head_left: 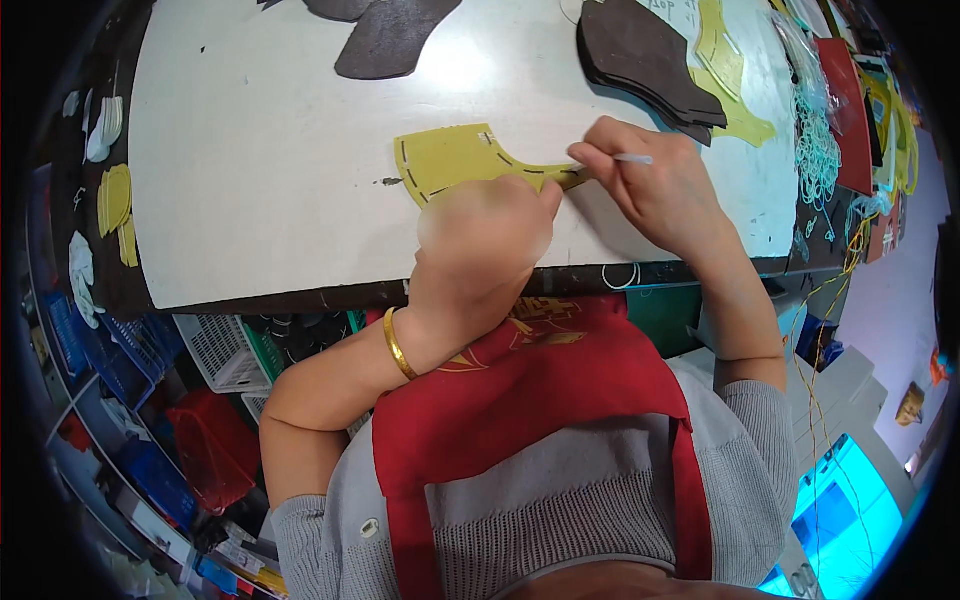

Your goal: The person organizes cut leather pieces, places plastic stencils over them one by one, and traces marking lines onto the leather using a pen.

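Note:
A flat yellow pattern template [447, 158] with dark dashes along its edges lies near the front of the white tabletop. My left hand [485, 232], with a gold bangle at its wrist, rests on the template's lower edge and holds it. A blur covers much of that hand; its thumb side shows by the narrow end. At this narrow right end, my right hand [655, 180] is closed round a slim pen [632, 158] with a pale barrel. The pen's tip is hard to make out against the template. What lies beneath the template is hidden.
Dark brown leather-like pieces [390, 40] lie at the far side, with a stack of similar pieces [640, 65] farther right. More yellow templates [735, 110] lie beside the stack. Pale green cord [815, 140] hangs at the right edge; yellow pieces [115, 200] sit at the left.

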A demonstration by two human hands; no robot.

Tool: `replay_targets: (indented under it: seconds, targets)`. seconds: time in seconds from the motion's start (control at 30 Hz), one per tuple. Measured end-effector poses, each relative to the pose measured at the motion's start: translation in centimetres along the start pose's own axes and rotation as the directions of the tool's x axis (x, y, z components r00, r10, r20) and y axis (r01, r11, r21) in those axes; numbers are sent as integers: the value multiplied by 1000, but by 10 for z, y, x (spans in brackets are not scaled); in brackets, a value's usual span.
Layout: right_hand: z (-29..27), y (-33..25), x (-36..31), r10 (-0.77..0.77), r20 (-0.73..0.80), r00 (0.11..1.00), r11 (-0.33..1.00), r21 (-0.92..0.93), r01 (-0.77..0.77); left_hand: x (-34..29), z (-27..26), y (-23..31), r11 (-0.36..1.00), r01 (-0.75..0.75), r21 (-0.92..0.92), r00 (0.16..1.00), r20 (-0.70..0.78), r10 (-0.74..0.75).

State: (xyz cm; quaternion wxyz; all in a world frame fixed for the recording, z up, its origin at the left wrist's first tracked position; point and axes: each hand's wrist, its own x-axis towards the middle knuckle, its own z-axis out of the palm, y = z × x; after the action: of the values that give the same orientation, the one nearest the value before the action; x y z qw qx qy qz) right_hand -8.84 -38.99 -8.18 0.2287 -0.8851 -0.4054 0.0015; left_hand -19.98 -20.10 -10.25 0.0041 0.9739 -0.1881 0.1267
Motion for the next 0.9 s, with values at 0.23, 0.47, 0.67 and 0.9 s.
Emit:
replay_targets:
  seconds: [0.23, 0.47, 0.67, 0.9]
  targets:
    - [-7, -1, 1, 234, 70, 970, 936, 255, -245, 3, -2, -3, 999, -12, 29, 1000, 1, 12]
    - [10, -21, 12, 127, 155, 980, 989, 59, -137, 4, 2, -22, 997, -21, -80, 990, -144, 10]
    - [-53, 49, -5, 648, -157, 745, 745, 335, -577, 49, 21, -86, 969, 193, -156, 945, -237, -226]
    - [-32, 19, -13, 500, -115, 859, 766, 522, -375, -11, 0, -61, 937, -81, -339, 992, -115, 44]
